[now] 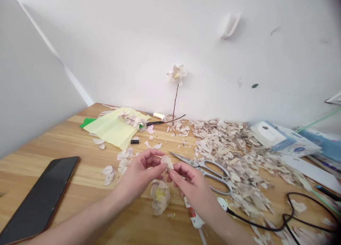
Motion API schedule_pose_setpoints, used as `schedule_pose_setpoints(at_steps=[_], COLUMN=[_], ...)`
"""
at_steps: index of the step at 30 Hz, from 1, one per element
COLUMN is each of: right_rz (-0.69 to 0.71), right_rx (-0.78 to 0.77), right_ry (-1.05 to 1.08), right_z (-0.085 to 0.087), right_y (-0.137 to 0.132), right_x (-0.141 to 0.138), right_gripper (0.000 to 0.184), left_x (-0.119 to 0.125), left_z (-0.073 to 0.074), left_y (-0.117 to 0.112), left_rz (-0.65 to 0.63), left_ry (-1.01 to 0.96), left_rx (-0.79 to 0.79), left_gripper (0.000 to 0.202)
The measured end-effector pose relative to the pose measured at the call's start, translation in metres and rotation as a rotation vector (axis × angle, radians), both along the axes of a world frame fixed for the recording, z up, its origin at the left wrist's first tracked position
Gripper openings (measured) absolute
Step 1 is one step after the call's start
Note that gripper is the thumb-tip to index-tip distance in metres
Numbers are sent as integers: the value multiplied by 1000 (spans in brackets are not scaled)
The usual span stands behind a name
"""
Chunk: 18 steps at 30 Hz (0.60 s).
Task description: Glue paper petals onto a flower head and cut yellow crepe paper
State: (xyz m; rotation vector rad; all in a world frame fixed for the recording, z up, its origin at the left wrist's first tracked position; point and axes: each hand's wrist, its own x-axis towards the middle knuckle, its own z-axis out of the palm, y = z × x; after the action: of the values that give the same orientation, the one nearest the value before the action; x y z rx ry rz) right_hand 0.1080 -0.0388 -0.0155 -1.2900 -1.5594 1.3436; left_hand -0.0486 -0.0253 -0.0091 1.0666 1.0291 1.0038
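Above the middle of the wooden table, my left hand and my right hand meet at a pale petal. The thumb and fingers of each pinch its edges from opposite sides. Just below them lies a partly assembled flower with whitish petals and a yellow centre. Grey-handled scissors lie to the right, their blades pointing left behind my right hand. A white tube with a red mark is partly covered by my right forearm. Several loose petals rest left of my left hand.
A large heap of dried petals spreads at the right, beside a tissue box and black cable. A phone lies left. Behind are yellow paper and a stemmed flower against the wall.
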Motion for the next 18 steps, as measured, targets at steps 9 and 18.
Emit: schedule_pose_setpoints(at_steps=[9,18], right_rz=[62,52], right_rx=[-17,43], right_ry=[-118,-213], right_z=[4,12], right_y=[4,-3], right_x=[4,1], right_gripper=[25,24], left_x=[-6,-6], left_z=[6,8], left_y=[0,-4], left_rz=[-81,-76], left_ry=[168,249], left_rx=[38,102], left_gripper=[33,33])
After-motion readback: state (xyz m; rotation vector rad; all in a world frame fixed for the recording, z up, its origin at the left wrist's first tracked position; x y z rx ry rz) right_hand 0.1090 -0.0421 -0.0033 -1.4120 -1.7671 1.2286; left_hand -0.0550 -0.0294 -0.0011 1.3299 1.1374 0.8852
